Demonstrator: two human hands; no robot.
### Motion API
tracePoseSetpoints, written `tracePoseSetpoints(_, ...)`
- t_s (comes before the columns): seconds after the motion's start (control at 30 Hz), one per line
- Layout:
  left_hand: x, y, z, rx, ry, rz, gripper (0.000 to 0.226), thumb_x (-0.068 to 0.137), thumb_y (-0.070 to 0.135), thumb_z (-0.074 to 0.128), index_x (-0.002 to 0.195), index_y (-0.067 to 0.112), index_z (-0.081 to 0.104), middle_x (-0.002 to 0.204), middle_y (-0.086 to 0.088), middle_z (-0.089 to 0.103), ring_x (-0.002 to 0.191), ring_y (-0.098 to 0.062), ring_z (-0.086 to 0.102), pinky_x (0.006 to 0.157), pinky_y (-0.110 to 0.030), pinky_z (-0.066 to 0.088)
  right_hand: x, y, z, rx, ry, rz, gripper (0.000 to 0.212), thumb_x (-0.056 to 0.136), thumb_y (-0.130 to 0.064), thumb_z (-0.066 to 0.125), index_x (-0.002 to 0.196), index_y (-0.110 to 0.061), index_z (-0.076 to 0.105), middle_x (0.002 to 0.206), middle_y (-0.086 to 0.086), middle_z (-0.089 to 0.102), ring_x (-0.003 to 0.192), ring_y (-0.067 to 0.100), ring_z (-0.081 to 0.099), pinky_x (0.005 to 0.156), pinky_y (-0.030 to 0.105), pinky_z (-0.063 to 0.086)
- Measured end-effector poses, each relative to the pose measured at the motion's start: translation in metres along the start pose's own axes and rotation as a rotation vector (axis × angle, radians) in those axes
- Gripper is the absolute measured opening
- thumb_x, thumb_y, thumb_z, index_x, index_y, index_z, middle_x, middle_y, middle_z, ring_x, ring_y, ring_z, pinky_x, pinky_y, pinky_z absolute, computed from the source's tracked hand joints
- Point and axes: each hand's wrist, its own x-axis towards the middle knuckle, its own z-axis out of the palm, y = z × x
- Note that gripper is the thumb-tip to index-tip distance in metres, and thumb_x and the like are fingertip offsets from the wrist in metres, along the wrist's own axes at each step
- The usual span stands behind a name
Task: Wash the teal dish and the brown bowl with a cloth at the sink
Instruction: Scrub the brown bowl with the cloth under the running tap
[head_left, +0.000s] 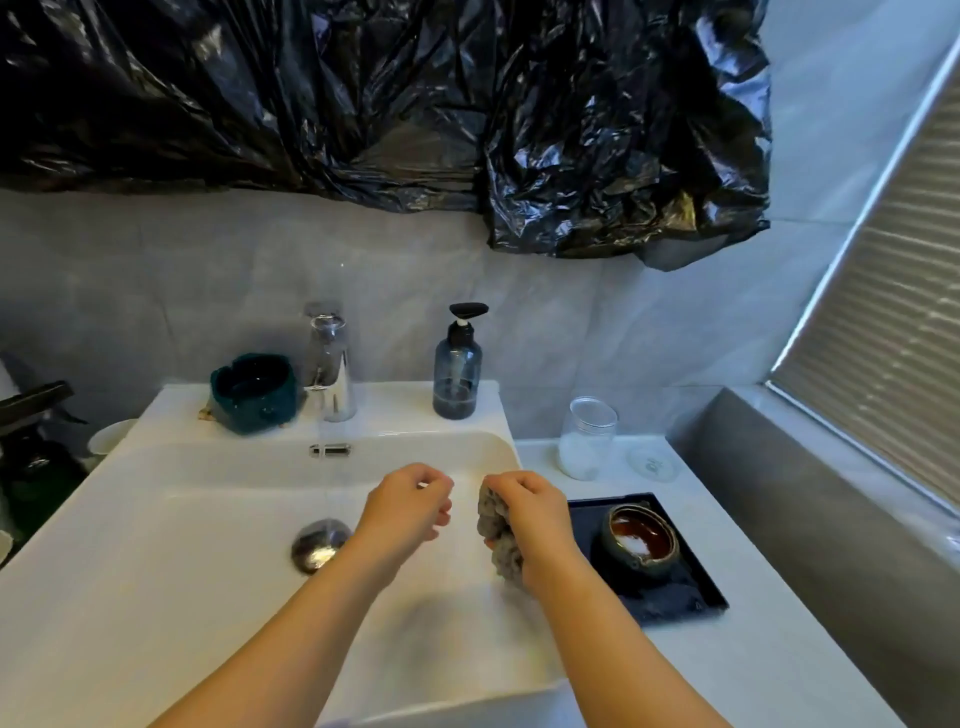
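The teal dish (254, 392) stands on the back ledge of the white sink (156, 519), left of the chrome tap (332, 369). Water runs from the tap down to the drain (319, 543). The brown bowl (641, 540) sits on a dark tray (696, 592) on the counter to the right of the basin. My right hand (530, 514) grips a bunched grey cloth (496, 530) over the basin's right side. My left hand (408, 501) hovers beside it with fingers loosely curled and nothing in it.
A blue soap pump bottle (457, 374) stands on the ledge right of the tap. On the right counter are a clear jar (587, 439) with white powder and its lid (652, 464). Black plastic sheeting (415, 104) hangs on the wall above.
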Motion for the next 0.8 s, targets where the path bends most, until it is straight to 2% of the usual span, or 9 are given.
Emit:
tracePoseSetpoints(0.13, -0.006, 0.026, 0.066, -0.036, -0.073, 0.082, 0.016, 0.094, 0.024, 0.049, 0.099, 0.015, 0.062, 0.087, -0.005, 0.065, 0.08, -0.018, 0.064, 0.075, -0.032, 0.053, 0.001, -0.016, -0.069, -0.048, 0.073, -0.066, 0.007, 0.08, -0.011, 0.056, 0.076, -0.007, 0.059, 0.063, 0.014, 0.054, 0.06, 0.025, 0.044, 0.05, 0.029, 0.037)
tracePoseSetpoints(0.23, -0.005, 0.037, 0.122, -0.066, -0.149, 0.061, 0.01, 0.092, 0.022, 0.052, 0.09, 0.017, 0.061, 0.081, -0.005, 0.064, 0.072, -0.017, 0.062, 0.066, -0.027, 0.051, 0.011, -0.016, -0.124, -0.013, 0.117, -0.028, 0.007, 0.076, -0.01, 0.056, 0.07, -0.008, 0.053, 0.059, 0.014, 0.049, 0.046, 0.02, 0.033, 0.042, 0.025, 0.026)
tracePoseSetpoints(0.33, 0.003, 0.039, 0.176, -0.064, -0.186, 0.012, 0.009, 0.09, 0.02, 0.054, 0.082, 0.018, 0.058, 0.075, -0.004, 0.063, 0.065, -0.017, 0.059, 0.062, -0.027, 0.049, 0.025, -0.012, -0.175, 0.004, 0.184, -0.011, 0.006, 0.078, -0.011, 0.059, 0.073, -0.008, 0.056, 0.063, 0.013, 0.052, 0.056, 0.022, 0.042, 0.048, 0.028, 0.035)
tracePoseSetpoints(0.37, 0.006, 0.037, 0.192, -0.054, -0.193, -0.007, 0.011, 0.09, 0.02, 0.054, 0.081, 0.017, 0.058, 0.075, -0.004, 0.063, 0.064, -0.016, 0.059, 0.062, -0.028, 0.049, 0.031, -0.009, -0.191, 0.014, 0.197, -0.001, 0.009, 0.08, -0.011, 0.058, 0.072, -0.008, 0.056, 0.063, 0.013, 0.052, 0.054, 0.021, 0.044, 0.047, 0.027, 0.037)
tracePoseSetpoints(0.43, 0.014, 0.03, 0.219, -0.005, -0.196, -0.052, 0.013, 0.091, 0.019, 0.05, 0.082, 0.016, 0.06, 0.078, -0.005, 0.064, 0.066, -0.017, 0.06, 0.066, -0.032, 0.052, 0.042, -0.002, -0.218, 0.065, 0.207, 0.049, 0.019, 0.084, -0.01, 0.056, 0.066, -0.01, 0.05, 0.058, 0.01, 0.045, 0.039, 0.014, 0.037, 0.038, 0.02, 0.029)
tracePoseSetpoints(0.57, 0.031, 0.007, 0.257, 0.169, -0.08, -0.162, 0.013, 0.091, 0.02, 0.047, 0.101, 0.018, 0.055, 0.098, -0.008, 0.061, 0.08, -0.021, 0.06, 0.08, -0.04, 0.056, 0.067, 0.021, -0.258, 0.126, 0.232, 0.148, 0.029, 0.086, -0.009, 0.053, 0.06, -0.014, 0.04, 0.052, 0.004, 0.036, 0.036, 0.013, 0.026, 0.035, 0.015, 0.02)
tracePoseSetpoints(0.63, 0.039, -0.002, 0.269, 0.245, -0.035, -0.215, 0.033, 0.092, 0.022, 0.049, 0.124, 0.018, 0.042, 0.12, -0.011, 0.052, 0.088, -0.024, 0.057, 0.083, -0.041, 0.055, 0.079, 0.033, -0.268, 0.115, 0.244, 0.185, 0.028, 0.086, -0.01, 0.055, 0.061, -0.014, 0.043, 0.052, 0.004, 0.037, 0.041, 0.015, 0.028, 0.038, 0.017, 0.023)
tracePoseSetpoints(0.7, 0.047, -0.008, 0.277, 0.28, -0.032, -0.267, 0.049, 0.092, 0.026, 0.05, 0.136, 0.017, 0.031, 0.134, -0.013, 0.04, 0.097, -0.029, 0.054, 0.086, -0.043, 0.054, 0.09, 0.041, -0.272, 0.103, 0.25, 0.212, 0.018, 0.087, -0.012, 0.057, 0.069, -0.011, 0.052, 0.055, 0.007, 0.042, 0.045, 0.018, 0.033, 0.043, 0.022, 0.027)
tracePoseSetpoints(0.8, 0.055, -0.013, 0.285, 0.34, -0.058, -0.345, 0.054, 0.093, 0.026, 0.051, 0.14, 0.014, 0.026, 0.136, -0.014, 0.041, 0.101, -0.032, 0.057, 0.077, -0.041, 0.058, 0.105, 0.049, -0.273, 0.102, 0.237, 0.242, 0.014, 0.087, -0.013, 0.058, 0.074, -0.009, 0.055, 0.055, 0.007, 0.045, 0.047, 0.018, 0.036, 0.044, 0.024, 0.029)
